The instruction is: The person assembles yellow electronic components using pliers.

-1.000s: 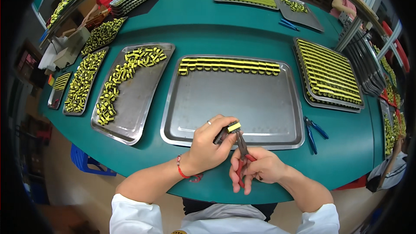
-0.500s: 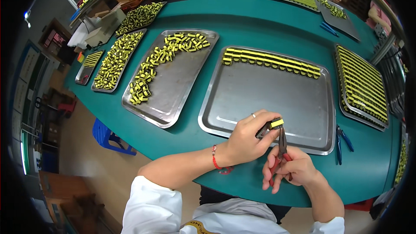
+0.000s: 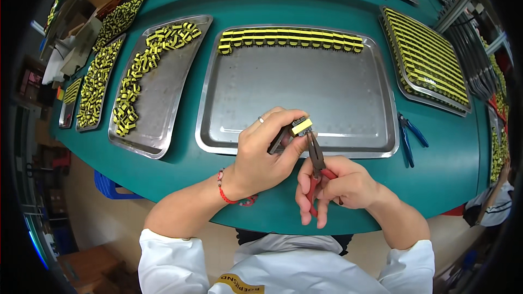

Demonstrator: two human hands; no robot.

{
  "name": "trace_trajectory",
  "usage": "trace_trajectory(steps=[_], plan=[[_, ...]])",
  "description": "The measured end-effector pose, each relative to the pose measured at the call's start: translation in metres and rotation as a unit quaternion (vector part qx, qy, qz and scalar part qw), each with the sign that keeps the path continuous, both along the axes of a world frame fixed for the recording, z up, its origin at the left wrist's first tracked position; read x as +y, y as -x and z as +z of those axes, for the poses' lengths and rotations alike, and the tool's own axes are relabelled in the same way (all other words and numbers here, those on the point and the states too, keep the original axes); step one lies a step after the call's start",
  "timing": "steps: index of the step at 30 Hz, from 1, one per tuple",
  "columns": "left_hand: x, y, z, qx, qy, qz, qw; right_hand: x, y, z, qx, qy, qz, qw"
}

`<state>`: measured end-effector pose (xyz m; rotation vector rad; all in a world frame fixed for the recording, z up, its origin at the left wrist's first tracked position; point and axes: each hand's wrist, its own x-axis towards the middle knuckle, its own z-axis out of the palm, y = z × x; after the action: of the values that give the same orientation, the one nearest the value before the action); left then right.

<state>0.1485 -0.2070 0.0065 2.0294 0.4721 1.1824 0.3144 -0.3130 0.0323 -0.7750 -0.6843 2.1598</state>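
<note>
My left hand (image 3: 267,149) is closed, pinching a small black transformer with a yellow-taped middle (image 3: 301,126) between thumb and fingertips. Something dark, partly hidden, sits behind it inside the same hand. In my right hand (image 3: 351,185) are long-nose pliers with red handles (image 3: 315,155), the fingers wrapped loosely around the grips. Their dark tips point up to the pin side of the transformer and seem to touch it. Both hands are over the near edge of a wide metal tray (image 3: 245,142). Along its far side stand rows of similar transformers (image 3: 289,37).
To the left, a tray (image 3: 158,98) carries a loose heap of transformers, with fuller trays (image 3: 98,90) beyond. At right, stacked trays (image 3: 427,60) hold neat rows. Blue-handled cutters (image 3: 408,136) lie beside the wide tray. A person's arm (image 3: 498,190) shows at the far right.
The whole view has shifted, so the trays appear farther left and higher. The held transformer looks more tilted, while both hands keep their grips.
</note>
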Motion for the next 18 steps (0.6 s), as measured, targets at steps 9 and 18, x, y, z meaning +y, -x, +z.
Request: trace_trajectory(steps=[9, 18], plan=[[-0.002, 0.001, 0.001, 0.010, -0.009, -0.020, 1.000, 0.000, -0.003, 0.013, -0.098, 0.032, -0.022, 0.994], [0.001, 0.003, 0.004, 0.011, -0.025, -0.026, 0.999, 0.003, -0.004, 0.010, -0.123, 0.005, -0.004, 0.992]])
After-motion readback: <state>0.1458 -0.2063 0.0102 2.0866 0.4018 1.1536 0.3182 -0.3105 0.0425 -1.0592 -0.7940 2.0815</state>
